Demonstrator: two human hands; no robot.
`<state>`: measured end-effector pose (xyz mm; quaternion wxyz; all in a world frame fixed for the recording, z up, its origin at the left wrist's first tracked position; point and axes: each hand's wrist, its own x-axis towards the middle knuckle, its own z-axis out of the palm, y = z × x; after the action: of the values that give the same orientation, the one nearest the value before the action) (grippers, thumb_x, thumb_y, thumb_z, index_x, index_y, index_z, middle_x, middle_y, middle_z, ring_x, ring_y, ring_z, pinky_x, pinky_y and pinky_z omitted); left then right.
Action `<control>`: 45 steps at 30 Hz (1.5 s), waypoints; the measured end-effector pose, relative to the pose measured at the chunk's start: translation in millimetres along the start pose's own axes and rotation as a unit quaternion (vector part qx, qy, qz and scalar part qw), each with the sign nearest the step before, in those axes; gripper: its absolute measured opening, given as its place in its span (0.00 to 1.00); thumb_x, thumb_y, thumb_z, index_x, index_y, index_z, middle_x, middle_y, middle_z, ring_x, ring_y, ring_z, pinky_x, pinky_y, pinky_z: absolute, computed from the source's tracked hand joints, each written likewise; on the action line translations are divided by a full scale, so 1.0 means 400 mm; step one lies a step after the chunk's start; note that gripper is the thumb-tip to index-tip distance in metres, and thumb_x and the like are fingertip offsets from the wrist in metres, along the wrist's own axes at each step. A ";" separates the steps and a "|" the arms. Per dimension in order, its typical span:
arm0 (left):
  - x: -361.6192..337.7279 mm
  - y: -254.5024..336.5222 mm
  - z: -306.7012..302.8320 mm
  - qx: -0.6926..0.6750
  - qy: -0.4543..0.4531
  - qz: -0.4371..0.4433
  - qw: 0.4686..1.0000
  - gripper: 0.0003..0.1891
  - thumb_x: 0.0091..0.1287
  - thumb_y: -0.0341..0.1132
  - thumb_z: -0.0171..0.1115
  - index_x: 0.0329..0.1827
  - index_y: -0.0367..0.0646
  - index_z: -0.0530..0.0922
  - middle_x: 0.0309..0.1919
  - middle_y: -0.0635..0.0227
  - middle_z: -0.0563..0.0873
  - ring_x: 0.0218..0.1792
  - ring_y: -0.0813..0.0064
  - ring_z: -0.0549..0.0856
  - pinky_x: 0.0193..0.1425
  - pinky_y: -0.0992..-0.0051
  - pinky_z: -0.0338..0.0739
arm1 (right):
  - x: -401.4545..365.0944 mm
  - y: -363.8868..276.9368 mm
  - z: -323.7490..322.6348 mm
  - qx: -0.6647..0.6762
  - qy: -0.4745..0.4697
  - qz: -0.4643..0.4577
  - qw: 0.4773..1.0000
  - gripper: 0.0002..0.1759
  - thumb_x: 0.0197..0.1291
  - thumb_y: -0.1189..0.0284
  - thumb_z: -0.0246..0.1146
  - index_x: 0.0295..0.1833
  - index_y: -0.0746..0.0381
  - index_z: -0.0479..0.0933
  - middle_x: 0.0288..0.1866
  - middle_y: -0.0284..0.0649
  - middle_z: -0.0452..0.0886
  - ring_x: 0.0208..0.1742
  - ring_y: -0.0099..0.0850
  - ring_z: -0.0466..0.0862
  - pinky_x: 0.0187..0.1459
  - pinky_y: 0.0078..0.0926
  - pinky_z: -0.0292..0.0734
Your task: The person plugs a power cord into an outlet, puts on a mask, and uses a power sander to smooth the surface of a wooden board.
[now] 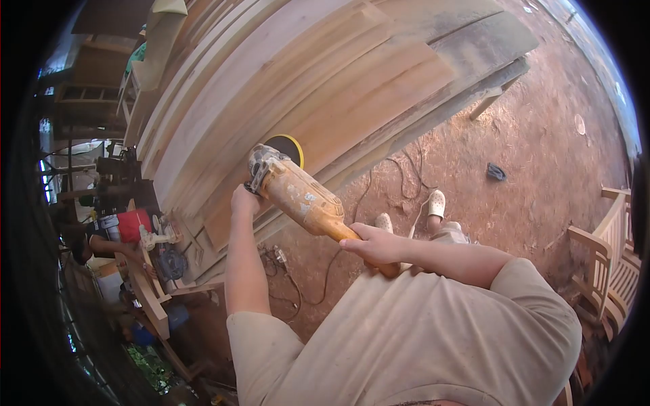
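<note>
A worn yellow disc sander [301, 196] spans both of my hands. My left hand [245, 201] is closed around the dark side grip near its head. My right hand [372, 245] wraps the rear handle, close to my shirt. The sander's round pad [288, 147], black with a yellow rim, is tilted up on edge at a wide brown board [379, 101]. That board lies lengthwise beside several paler planks [223, 88] on the bench.
Cords [406, 172] trail over the reddish dirt floor by my feet. A slatted wooden chair [606, 250] stands at right, a dark crumpled item [496, 172] on the ground. At left, another person [101, 243] is beside wooden frame pieces [149, 298] and a power tool [159, 232].
</note>
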<state>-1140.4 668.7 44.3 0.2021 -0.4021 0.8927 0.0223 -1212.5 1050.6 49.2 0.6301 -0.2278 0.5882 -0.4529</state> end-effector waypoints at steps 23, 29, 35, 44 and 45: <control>0.092 0.991 -0.275 0.029 0.025 0.223 0.974 0.18 0.64 0.41 0.67 0.52 0.39 0.88 0.54 0.48 0.89 0.58 0.50 0.87 0.63 0.58 0.82 | -0.322 0.072 -0.339 0.239 0.264 -0.058 0.933 0.30 0.78 0.56 0.56 0.74 0.64 0.63 0.39 0.35 0.75 0.30 0.23 0.78 0.33 0.26 0.78; 0.119 1.145 -0.301 0.029 0.041 0.280 0.959 0.17 0.66 0.38 0.64 0.53 0.39 0.88 0.55 0.48 0.89 0.60 0.52 0.87 0.63 0.59 0.82 | -0.356 0.067 -0.413 0.270 0.300 -0.077 0.912 0.28 0.78 0.57 0.55 0.72 0.65 0.65 0.40 0.35 0.75 0.29 0.23 0.78 0.32 0.27 0.79; 0.122 1.147 -0.288 0.036 0.041 0.314 0.948 0.17 0.65 0.37 0.64 0.52 0.39 0.88 0.54 0.48 0.89 0.59 0.52 0.87 0.62 0.59 0.83 | -0.341 0.099 -0.372 0.279 0.306 -0.075 0.907 0.25 0.79 0.57 0.54 0.68 0.65 0.66 0.41 0.36 0.74 0.29 0.25 0.79 0.32 0.28 0.79; 0.094 0.787 -0.224 0.025 -0.014 0.212 0.977 0.16 0.63 0.37 0.67 0.51 0.39 0.88 0.53 0.48 0.89 0.58 0.52 0.88 0.61 0.58 0.83 | -0.277 0.060 -0.233 0.226 0.210 -0.011 0.951 0.27 0.79 0.57 0.54 0.73 0.63 0.63 0.40 0.34 0.72 0.30 0.23 0.79 0.33 0.27 0.79; 0.099 0.729 -0.203 0.017 -0.010 0.201 0.979 0.15 0.63 0.38 0.67 0.49 0.40 0.88 0.51 0.48 0.89 0.56 0.51 0.88 0.59 0.57 0.83 | -0.265 0.048 -0.214 0.209 0.196 -0.001 0.958 0.29 0.79 0.57 0.54 0.75 0.63 0.62 0.40 0.34 0.73 0.30 0.23 0.79 0.33 0.27 0.79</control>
<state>-1403.7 821.1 68.1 0.2092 -0.2108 0.9535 0.0508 -1276.8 1169.8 72.7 0.5358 0.0020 0.5918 -0.6022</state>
